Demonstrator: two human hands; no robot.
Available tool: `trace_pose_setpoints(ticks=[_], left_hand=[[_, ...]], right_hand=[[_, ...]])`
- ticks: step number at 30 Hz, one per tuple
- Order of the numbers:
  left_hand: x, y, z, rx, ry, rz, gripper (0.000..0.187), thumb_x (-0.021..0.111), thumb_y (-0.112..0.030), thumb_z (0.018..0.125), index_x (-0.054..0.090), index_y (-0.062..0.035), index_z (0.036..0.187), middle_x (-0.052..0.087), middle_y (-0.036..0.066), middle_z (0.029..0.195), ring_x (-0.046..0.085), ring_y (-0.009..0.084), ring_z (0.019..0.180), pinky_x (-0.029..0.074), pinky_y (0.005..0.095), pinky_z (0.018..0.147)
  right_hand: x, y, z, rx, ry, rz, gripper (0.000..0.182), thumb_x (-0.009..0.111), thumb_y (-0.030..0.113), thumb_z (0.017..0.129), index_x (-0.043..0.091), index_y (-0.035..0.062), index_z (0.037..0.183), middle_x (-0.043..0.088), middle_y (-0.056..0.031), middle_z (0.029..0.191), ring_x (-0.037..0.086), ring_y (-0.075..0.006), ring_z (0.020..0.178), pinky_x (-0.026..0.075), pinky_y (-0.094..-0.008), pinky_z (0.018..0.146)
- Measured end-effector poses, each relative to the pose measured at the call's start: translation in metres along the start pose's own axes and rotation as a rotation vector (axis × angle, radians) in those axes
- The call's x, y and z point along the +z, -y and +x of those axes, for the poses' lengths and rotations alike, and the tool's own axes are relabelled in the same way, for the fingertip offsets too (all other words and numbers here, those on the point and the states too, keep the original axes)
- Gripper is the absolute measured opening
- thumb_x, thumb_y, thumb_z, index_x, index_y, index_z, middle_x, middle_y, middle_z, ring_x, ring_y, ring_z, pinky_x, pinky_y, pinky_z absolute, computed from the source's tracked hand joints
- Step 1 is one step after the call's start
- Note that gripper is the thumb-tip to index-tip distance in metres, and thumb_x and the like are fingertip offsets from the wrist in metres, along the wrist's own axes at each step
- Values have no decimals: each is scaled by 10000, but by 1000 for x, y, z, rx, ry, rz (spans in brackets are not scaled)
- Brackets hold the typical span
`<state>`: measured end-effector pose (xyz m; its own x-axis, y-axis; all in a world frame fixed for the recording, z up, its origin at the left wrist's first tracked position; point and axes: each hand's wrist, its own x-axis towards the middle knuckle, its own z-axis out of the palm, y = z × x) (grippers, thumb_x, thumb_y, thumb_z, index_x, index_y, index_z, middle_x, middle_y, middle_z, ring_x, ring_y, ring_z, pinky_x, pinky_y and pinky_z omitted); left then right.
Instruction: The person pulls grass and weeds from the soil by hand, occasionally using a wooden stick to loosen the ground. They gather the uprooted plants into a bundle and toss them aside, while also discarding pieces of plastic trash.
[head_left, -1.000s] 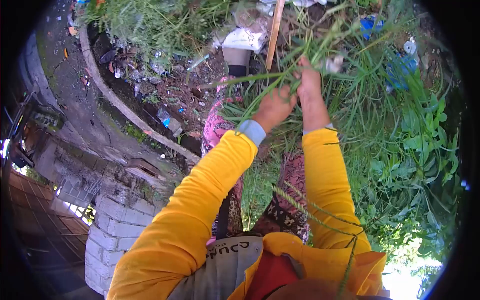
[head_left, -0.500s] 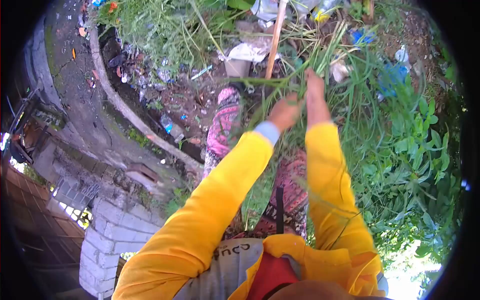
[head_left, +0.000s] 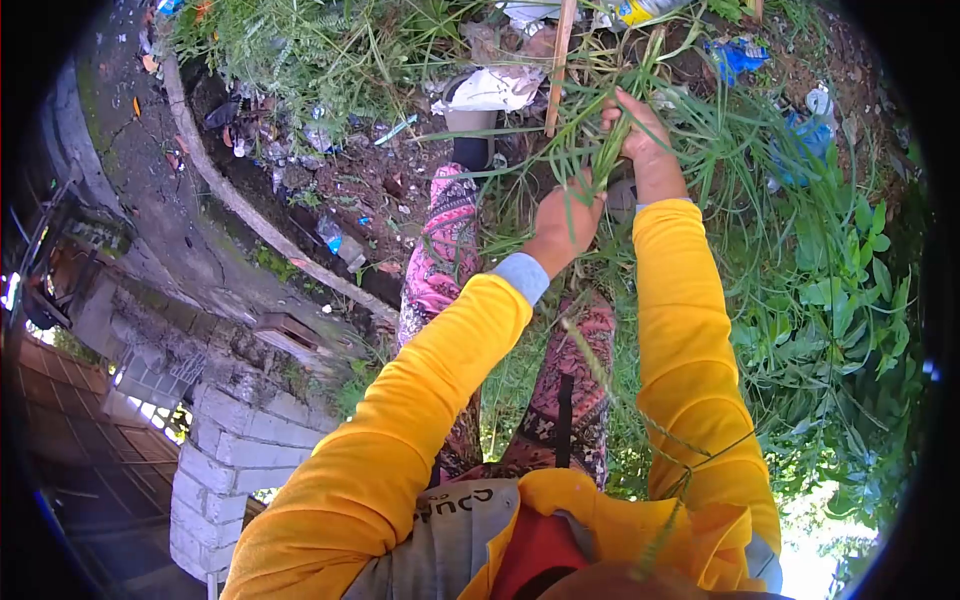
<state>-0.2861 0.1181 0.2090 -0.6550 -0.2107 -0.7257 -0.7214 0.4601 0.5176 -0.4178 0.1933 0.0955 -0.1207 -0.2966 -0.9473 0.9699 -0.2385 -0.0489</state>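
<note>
A bundle of long green grass (head_left: 614,142) runs between my two hands, its blades spreading out to both sides. My left hand (head_left: 566,222) is closed around the lower end of the bundle. Higher up and to the right, my right hand (head_left: 642,132) grips the same stems, fingers wrapped round them. A wooden stick (head_left: 560,70) stands just above and left of the hands. White plastic (head_left: 492,90) lies over the foot area of my leg in patterned trousers (head_left: 440,245).
A curved concrete edge (head_left: 225,190) and a paved strip (head_left: 150,200) run along the left, with litter beside them. Blue plastic (head_left: 738,58) lies at the upper right. Leafy plants (head_left: 820,300) fill the right side; a block wall (head_left: 225,450) stands lower left.
My right hand has shifted slightly right and down, and my left hand slightly left. The grass bundle between them now shows more clearly.
</note>
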Motion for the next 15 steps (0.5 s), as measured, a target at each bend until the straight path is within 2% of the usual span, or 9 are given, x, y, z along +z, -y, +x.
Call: trace_pose_setpoints(ticks=[2, 3, 6, 7, 9, 11, 13, 14, 15], left_hand=[[-2, 12, -13, 138, -204, 33, 346, 530, -175, 776, 434, 3, 1057, 536, 237, 906, 519, 394, 835, 405, 474, 685], [-11, 14, -20, 58, -88, 7, 444, 539, -183, 768, 393, -4, 1148, 485, 235, 1022, 468, 394, 941, 384, 455, 767], [-40, 12, -49, 133, -132, 4, 539, 545, -206, 776, 330, 26, 1213, 411, 229, 1151, 396, 368, 1071, 308, 429, 893], [-47, 15, -60, 130, -141, -11, 538, 541, -208, 780, 328, 23, 1216, 404, 224, 1161, 386, 365, 1082, 296, 426, 907], [-55, 22, -73, 135, -163, -41, 536, 533, -211, 788, 323, 19, 1224, 388, 215, 1183, 365, 359, 1104, 273, 420, 936], [-42, 37, -79, 6, -115, -37, 519, 524, -214, 798, 329, 7, 1225, 386, 205, 1191, 367, 357, 1107, 269, 424, 942], [-31, 43, -77, -95, -59, 31, 485, 515, -221, 813, 346, -1, 1211, 383, 193, 1202, 368, 352, 1113, 276, 422, 941], [-27, 41, -72, -68, -55, 5, 478, 516, -223, 813, 353, -2, 1204, 381, 193, 1204, 370, 350, 1112, 280, 421, 938], [-27, 35, -65, -39, -56, -19, 470, 517, -226, 814, 361, -3, 1197, 379, 192, 1206, 373, 349, 1110, 284, 420, 934]], right_hand=[[-1, -3, 6, -118, -102, -16, 183, 462, 261, 872, 498, 82, 859, 385, 31, 569, 366, -96, 458, 342, -253, 441], [0, -2, 7, -181, -152, -23, 184, 443, 270, 884, 495, 96, 856, 336, 59, 544, 316, -65, 427, 306, -222, 408], [13, 6, -44, -355, -198, 5, 189, 428, 273, 890, 479, 110, 810, 335, 70, 534, 321, -40, 436, 283, -198, 401], [22, 8, -60, -367, -282, -21, 199, 417, 281, 892, 455, 115, 791, 318, 72, 521, 307, -31, 427, 271, -194, 393], [14, 1, -59, -449, -289, 37, 180, 453, 281, 877, 460, 107, 830, 330, 63, 524, 309, -39, 424, 268, -192, 393], [6, -12, -36, -612, -380, 4, 160, 517, 257, 844, 469, 109, 877, 366, 36, 533, 336, -65, 426, 267, -194, 385], [-28, -37, 23, -494, -424, -167, 148, 538, 248, 832, 479, 117, 867, 386, 26, 545, 357, -80, 434, 270, -196, 381], [-45, -38, 47, -432, -446, -247, 143, 549, 244, 826, 484, 121, 861, 396, 21, 551, 368, -87, 438, 272, -197, 379], [-61, -24, 58, -190, -346, -282, 122, 550, 245, 827, 486, 141, 827, 407, 27, 564, 374, -84, 442, 277, -200, 374]])
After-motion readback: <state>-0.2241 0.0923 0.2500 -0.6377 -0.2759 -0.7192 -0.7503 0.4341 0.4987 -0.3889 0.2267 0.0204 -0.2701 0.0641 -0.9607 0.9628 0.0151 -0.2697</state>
